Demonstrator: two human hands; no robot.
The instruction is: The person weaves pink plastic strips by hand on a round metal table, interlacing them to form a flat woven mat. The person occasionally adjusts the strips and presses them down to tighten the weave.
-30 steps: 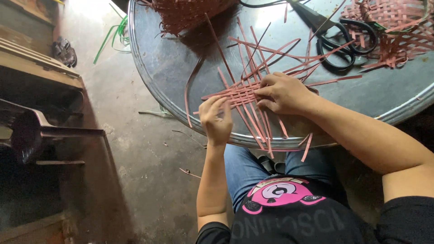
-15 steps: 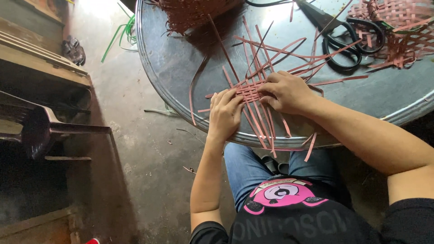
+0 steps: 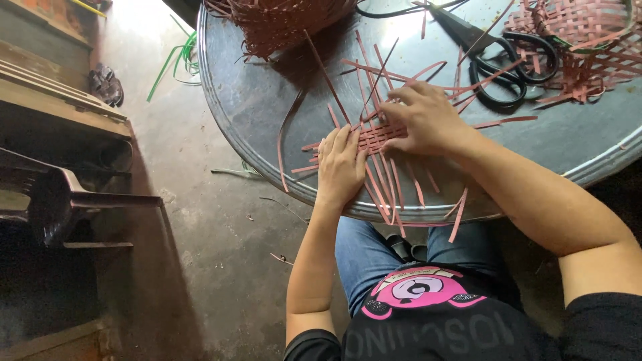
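A flat weave of thin reddish-brown strips [image 3: 376, 137] lies on the round metal table [image 3: 254, 100], loose strip ends sticking out over the near rim. My left hand [image 3: 340, 167] rests flat on the weave's left side, fingers together and pressing down. My right hand [image 3: 425, 120] lies palm down on the right part of the weave, fingers curled onto the strips. Neither hand lifts anything off the table.
Black scissors [image 3: 495, 60] lie on the table behind my right hand. A heap of strips [image 3: 281, 23] sits at the far middle, a partly woven basket [image 3: 582, 33] at the far right. A dark plastic chair [image 3: 60, 200], sandals [image 3: 105, 83] and green strips [image 3: 175, 61] are to the left on the concrete floor.
My left hand has moved from the table's rim up onto the weave and flattened on it. My right hand has stayed on the strips.
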